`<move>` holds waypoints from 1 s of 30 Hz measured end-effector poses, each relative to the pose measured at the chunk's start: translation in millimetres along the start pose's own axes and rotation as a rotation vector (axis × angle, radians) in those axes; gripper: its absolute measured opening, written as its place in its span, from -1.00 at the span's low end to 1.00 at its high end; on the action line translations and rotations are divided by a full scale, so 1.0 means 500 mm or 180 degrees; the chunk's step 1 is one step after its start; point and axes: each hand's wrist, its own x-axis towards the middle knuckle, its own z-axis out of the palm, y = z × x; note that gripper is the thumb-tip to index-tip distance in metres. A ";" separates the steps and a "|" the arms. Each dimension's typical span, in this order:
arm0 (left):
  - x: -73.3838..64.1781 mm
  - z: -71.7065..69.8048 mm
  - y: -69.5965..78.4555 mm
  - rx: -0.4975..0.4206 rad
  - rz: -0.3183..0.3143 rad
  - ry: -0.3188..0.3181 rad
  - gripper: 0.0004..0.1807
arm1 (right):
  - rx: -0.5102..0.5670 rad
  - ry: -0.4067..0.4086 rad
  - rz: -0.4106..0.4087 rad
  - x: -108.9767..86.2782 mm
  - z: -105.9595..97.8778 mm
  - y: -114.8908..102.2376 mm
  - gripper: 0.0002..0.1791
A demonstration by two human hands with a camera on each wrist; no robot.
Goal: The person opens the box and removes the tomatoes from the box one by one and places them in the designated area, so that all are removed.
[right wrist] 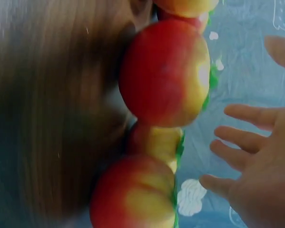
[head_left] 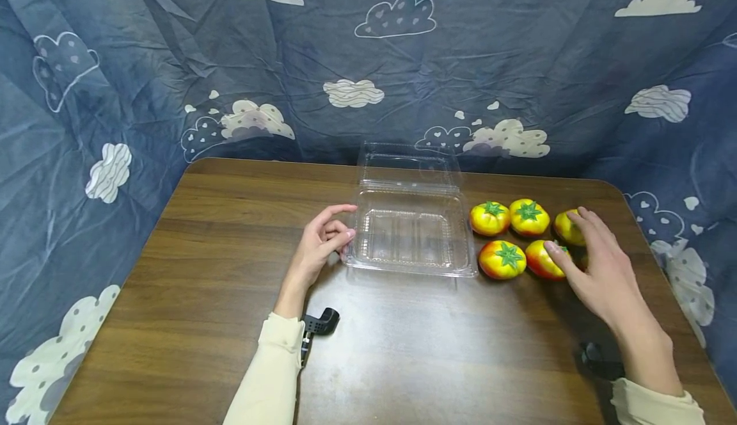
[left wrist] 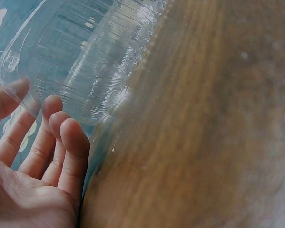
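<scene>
A clear plastic clamshell container stands with its lid folded back. My left hand pinches its left rim between thumb and forefinger; in the left wrist view that hand has its other fingers loosely bent beneath the rim. To the right of the container sit several red-and-yellow tomatoes with green leafy tops, probably artificial, among them a front-left tomato and a back-left tomato. Over the rightmost ones hovers my right hand, fingers spread, partly hiding them. In the right wrist view its fingers are apart from the nearest tomato.
The brown wooden table runs back to a blue cloud-patterned cloth hanging behind and at the sides. A black wrist camera sits on the left wrist, another on the right.
</scene>
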 end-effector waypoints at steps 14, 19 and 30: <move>-0.005 -0.003 0.005 -0.0051 0.0032 0.0034 -0.47 | -0.0638 -0.0245 -0.0465 0.003 0.044 -0.053 0.15; -0.004 0.000 0.003 -0.0054 0.0028 0.0025 -0.47 | -0.0798 -0.0209 -0.0524 -0.005 0.054 -0.058 0.15; -0.005 0.005 -0.001 -0.0095 0.0047 -0.0031 -0.47 | -0.0939 -0.0212 -0.0471 -0.019 0.067 -0.063 0.08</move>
